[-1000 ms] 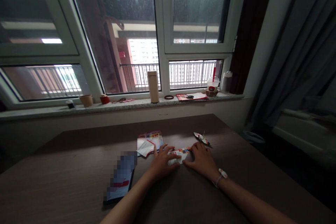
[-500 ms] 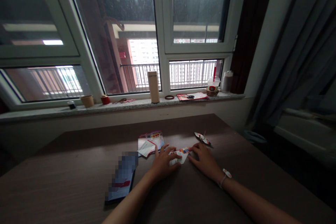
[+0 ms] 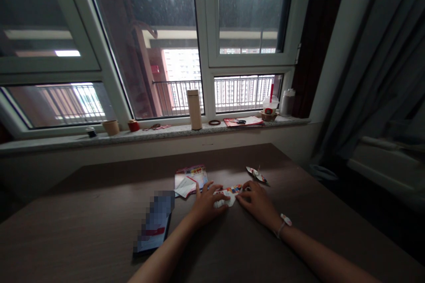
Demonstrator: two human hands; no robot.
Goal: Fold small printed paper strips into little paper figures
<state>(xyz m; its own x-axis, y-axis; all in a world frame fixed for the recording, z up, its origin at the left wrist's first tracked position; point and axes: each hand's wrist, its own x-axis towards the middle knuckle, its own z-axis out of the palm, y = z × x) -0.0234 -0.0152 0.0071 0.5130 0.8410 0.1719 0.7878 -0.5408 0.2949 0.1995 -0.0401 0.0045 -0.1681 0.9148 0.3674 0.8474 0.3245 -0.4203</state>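
A small folded sheet of printed paper, white with coloured marks, lies on the dark wooden table. My left hand presses on its left side, fingers bent over the fold. My right hand rests on its right edge with the fingertips pinching the paper down. A finished folded paper figure sits just beyond my right hand. A stack of printed paper sheets lies just beyond my left hand.
A phone lies on the table to the left of my left arm. The windowsill carries a tall cylinder flask, small cups, scissors on red paper and a drink cup with a straw. Curtains hang at the right.
My right hand has drawn back slightly to the right edge of the paper. The paper looks more tightly folded. My left hand has hardly moved.
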